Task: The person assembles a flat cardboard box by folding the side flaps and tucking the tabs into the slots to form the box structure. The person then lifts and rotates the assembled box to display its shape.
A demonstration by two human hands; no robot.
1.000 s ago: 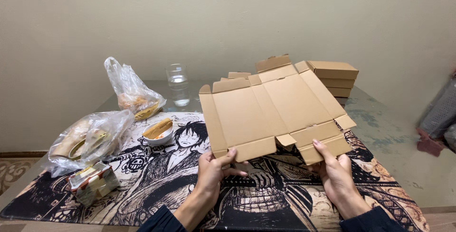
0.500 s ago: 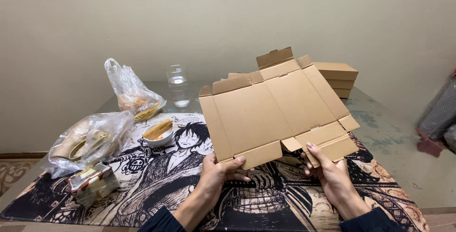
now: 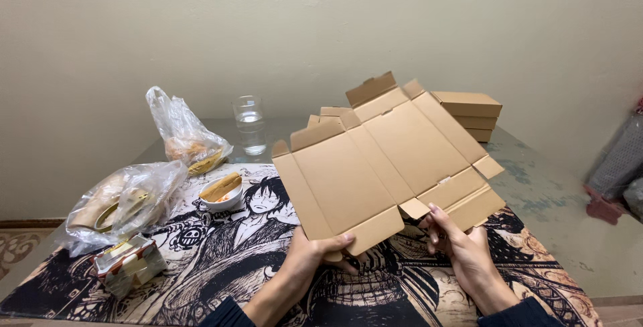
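A flat, unfolded brown cardboard box blank [image 3: 382, 159] is held tilted up above the table, its inner face toward me. My left hand [image 3: 320, 254] grips its lower left flap, thumb on top. My right hand [image 3: 462, 250] pinches the lower right side flap with its fingertips. The blank hides part of the table behind it.
Folded cardboard boxes [image 3: 469, 112] are stacked at the back right. A glass of water [image 3: 250, 124], two clear plastic bags with food [image 3: 184, 136] [image 3: 120, 203], a small white bowl [image 3: 223, 193] and a small packet [image 3: 128, 263] lie left on a black-and-white printed mat [image 3: 221, 260].
The cardboard blank has tilted and shifted a little, its top flaps rising. My left hand has taken a firmer hold on the lower flap; my right hand moved slightly inward along the side flap.
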